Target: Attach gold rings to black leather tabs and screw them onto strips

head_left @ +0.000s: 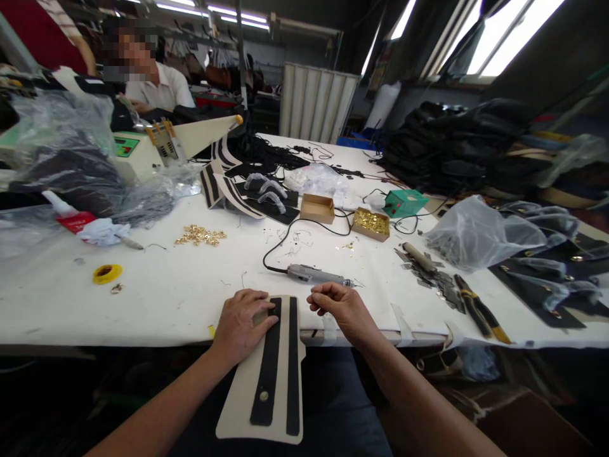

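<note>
Striped panel (281, 381) touched by left hand (242, 325), thumb apart from fingers; right hand (346, 311) held near corded tool (314, 275), fingers curled, closure indiscernible.

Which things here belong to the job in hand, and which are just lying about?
Probably in the job: striped panel under the left hand; gray corded tool; boxed gold pieces.

Seemingly lying about: yellow roll; yellow-handled pliers; clear bag on the right.
</note>
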{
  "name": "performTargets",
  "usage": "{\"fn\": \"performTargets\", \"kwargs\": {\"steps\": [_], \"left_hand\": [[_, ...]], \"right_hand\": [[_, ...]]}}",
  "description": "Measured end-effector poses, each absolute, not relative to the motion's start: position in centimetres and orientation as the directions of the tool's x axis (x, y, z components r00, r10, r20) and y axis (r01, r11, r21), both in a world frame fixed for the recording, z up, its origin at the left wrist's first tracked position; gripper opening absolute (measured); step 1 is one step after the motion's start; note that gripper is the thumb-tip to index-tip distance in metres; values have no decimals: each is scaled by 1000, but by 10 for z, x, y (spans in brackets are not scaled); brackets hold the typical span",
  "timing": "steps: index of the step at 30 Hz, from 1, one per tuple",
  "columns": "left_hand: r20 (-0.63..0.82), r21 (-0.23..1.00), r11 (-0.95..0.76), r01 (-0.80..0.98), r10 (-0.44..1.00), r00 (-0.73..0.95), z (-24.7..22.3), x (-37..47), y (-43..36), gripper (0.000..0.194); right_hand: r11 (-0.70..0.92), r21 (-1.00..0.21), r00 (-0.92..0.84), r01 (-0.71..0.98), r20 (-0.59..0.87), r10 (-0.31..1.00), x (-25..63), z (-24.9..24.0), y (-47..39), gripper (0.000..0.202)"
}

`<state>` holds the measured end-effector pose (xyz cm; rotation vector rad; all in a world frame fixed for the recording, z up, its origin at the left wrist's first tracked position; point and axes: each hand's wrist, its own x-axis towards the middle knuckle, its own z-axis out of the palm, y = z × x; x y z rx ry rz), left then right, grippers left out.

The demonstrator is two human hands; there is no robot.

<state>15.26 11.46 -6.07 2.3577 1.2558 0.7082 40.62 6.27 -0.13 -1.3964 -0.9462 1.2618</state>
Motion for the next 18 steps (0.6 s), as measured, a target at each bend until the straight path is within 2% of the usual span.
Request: {"fn": "performTargets", "kwargs": {"steps": [5,8,13,15,18], "left_hand": [[259,518,-546,658,834,487,-63,153,115,22],[288,495,-574,652,817,500,-69,152,115,22],[342,475,-627,617,778,526,-90,146,125,28],[336,482,-626,612,778,531,-100,144,134,31],[340,494,-630,599,775,533,-111,146,146,24]], "right_hand": [[-201,-979,99,33,-197,975,384,-27,70,16],[-172,-975,167,143,-147,975,375,-46,67,10],[-68,-920,268,385,41,963,369,-61,59,15],[-69,-889,254,452,54,966,368,-64,57,15],[-102,-855,245,509,31,969,368,-70,57,19]]}}
